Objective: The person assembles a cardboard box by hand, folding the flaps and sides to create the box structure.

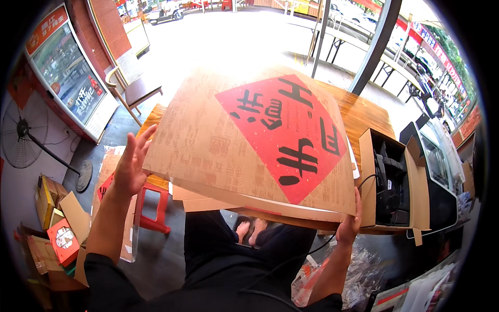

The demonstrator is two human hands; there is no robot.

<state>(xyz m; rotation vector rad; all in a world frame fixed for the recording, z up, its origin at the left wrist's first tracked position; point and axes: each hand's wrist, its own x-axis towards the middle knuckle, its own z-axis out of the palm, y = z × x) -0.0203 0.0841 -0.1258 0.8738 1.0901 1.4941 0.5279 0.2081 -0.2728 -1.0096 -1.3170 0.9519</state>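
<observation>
The flat cardboard sheet (pixel 208 145) looks light, stiff but bendy, so opposite edges are best. The right hand (pixel 349 224) grips its 5 o'clock corner with closed fingers; the left hand (pixel 130 164) rests open-fingered at 9 o'clock.

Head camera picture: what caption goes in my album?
Two hands, left hand and right hand, lifting a flat cardboard sheet over a wooden table.

A wooden table (pixel 370 120) is seen at the centre of an open shopfront. To its left, a glass-doored drinks fridge (pixel 70 73) is set against the wall, with a standing fan (pixel 23 130) beside it. A red stool (pixel 150 205) is tucked just below the table's left edge. Beyond the table, the pavement is washed out by strong daylight.
</observation>
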